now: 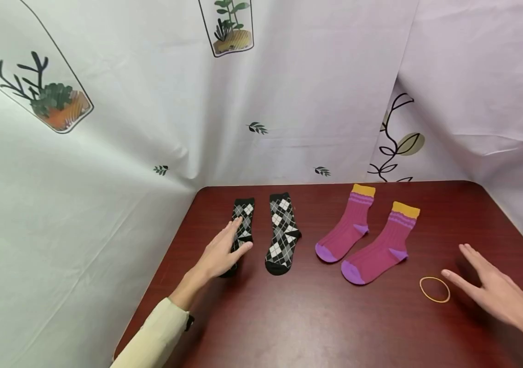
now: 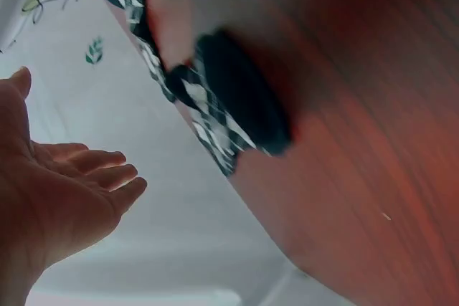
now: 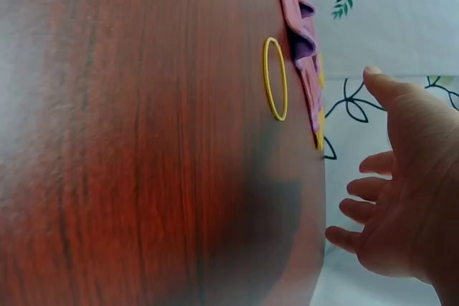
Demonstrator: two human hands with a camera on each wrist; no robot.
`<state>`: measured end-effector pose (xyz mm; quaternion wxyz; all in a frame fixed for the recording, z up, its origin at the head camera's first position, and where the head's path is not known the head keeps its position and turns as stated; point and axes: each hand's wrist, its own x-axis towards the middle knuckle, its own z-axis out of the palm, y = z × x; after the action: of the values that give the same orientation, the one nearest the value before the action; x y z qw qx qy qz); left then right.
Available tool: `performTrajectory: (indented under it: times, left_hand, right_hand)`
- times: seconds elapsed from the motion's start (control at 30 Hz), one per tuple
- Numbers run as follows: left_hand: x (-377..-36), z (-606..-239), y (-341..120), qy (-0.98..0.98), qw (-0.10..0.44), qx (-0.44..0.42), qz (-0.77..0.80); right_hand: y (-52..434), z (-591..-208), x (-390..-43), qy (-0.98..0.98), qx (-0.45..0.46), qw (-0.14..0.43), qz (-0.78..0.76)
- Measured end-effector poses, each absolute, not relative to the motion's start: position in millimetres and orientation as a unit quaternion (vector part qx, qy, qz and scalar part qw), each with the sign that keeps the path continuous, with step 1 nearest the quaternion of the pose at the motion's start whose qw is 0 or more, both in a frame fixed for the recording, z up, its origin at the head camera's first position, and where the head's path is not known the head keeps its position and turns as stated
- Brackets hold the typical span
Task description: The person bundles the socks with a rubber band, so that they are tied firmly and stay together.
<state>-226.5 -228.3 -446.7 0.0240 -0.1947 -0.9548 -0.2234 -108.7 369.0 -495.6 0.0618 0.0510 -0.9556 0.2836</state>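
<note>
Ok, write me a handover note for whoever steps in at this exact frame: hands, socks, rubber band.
Left hand: open, above the far-left argyle sock, holding nothing.
Right hand: open, just right of the yellow rubber band, not touching it.
Second argyle sock and the two pink socks lie flat and apart on the table.
Done: nothing paired or banded.
Left: probably gather a pair and band it.
</note>
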Motion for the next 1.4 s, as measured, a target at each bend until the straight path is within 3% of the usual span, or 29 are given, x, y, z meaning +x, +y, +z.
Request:
performTrajectory:
  times: [0.57, 1.4]
  left_hand:
    - [-226.2, -444.0, -158.8, -0.931, 0.042, -0.253, -0.26]
    - [-207.4, -462.7, -89.0, -0.898, -0.042, -0.3, -0.32]
  right_hand:
    - [359.6, -489.4, -135.9, -0.951, 0.027, 0.073, 0.301]
    - [348.7, -493.5, -168.5, -0.931, 0.034, 0.068, 0.357]
